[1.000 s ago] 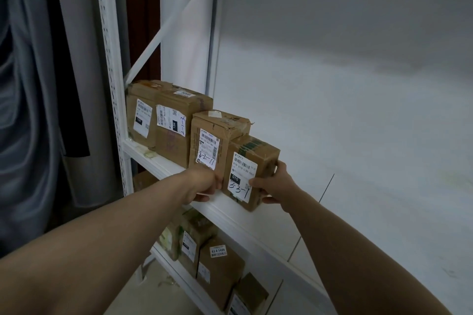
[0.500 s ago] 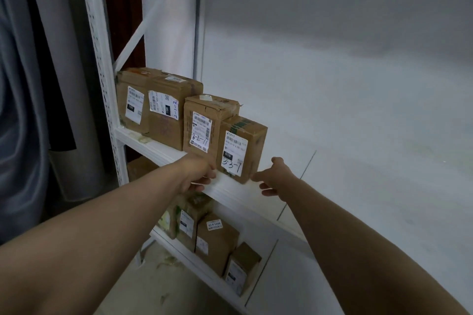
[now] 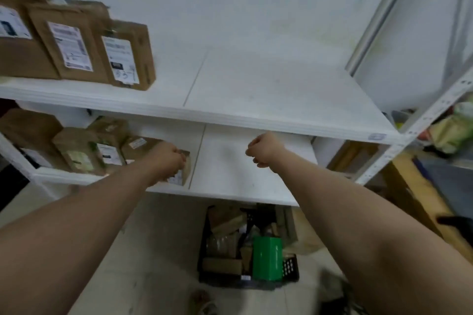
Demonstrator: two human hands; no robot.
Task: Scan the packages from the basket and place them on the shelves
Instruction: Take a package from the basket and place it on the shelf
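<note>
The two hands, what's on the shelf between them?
Head view: only bare white shelf board, with a thin seam, lies between the left hand and right hand.

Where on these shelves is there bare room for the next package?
Upper shelf: bare from the rightmost box across to the right post. Lower shelf: bare right of the small box behind the left hand. Both left ends are crowded with boxes; so is the basket.

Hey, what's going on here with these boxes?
A person faces a shelf rack, with the black basket of packages on the floor below. The right hand is curled and holds nothing; the left hand, also curled, overlaps a small box on the lower shelf, contact unclear. Three boxes stand at the upper shelf's left end.
</note>
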